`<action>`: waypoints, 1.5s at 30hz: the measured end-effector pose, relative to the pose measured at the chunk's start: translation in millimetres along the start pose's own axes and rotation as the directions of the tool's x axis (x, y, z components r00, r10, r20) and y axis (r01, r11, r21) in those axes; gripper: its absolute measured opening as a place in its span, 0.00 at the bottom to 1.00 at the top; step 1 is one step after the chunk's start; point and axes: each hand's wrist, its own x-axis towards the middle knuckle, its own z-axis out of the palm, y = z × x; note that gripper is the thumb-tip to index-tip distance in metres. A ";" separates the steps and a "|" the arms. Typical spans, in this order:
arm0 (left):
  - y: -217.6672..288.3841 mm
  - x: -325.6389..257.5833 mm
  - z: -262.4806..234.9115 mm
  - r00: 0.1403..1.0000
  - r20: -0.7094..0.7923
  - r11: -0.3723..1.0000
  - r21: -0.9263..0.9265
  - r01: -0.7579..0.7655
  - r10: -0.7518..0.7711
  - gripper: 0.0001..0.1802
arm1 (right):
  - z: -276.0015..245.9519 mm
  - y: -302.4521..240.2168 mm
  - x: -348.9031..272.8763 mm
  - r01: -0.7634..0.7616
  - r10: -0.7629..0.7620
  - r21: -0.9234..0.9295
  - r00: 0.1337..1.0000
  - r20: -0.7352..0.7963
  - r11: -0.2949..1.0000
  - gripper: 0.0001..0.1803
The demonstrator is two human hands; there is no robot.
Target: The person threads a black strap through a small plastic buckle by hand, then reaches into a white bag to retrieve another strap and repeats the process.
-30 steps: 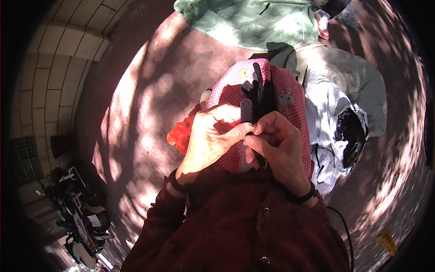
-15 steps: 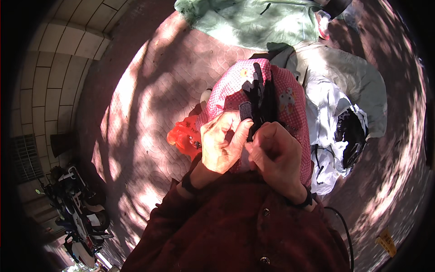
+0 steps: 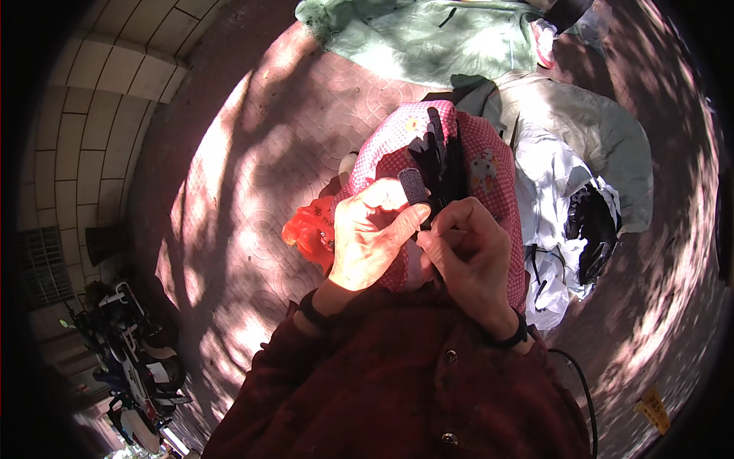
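Note:
My left hand [image 3: 372, 239] is closed in a pinch on a dark, round-ended fabric strap [image 3: 413, 187], which sticks up above the thumb. Close beside it, my right hand [image 3: 475, 252] has thumb and fingertips pressed together at the lower end of the strap. What sits between those right fingertips is too small to make out. Several black strips [image 3: 430, 153] lie on the pink checked cloth [image 3: 384, 145] over my lap, just beyond both hands. The lower part of the strap is hidden by my fingers.
An orange-red plastic bag [image 3: 310, 232] is left of my lap. To the right, a white bag [image 3: 541, 180] holds black pieces [image 3: 596, 237]. A pale green sheet [image 3: 428, 46] covers paving ahead. A motorbike [image 3: 138, 367] stands lower left near a tiled wall [image 3: 92, 130].
The strap's upper end has tilted to the left and shows more of its flat face. Both hands have shifted slightly and stay close together.

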 end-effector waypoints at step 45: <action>33.1 13.6 -5.8 0.968 0.200 0.882 0.414 -0.224 0.151 0.14 | -29.7 -13.0 20.8 0.048 -0.069 0.207 0.993 0.095 0.977 0.09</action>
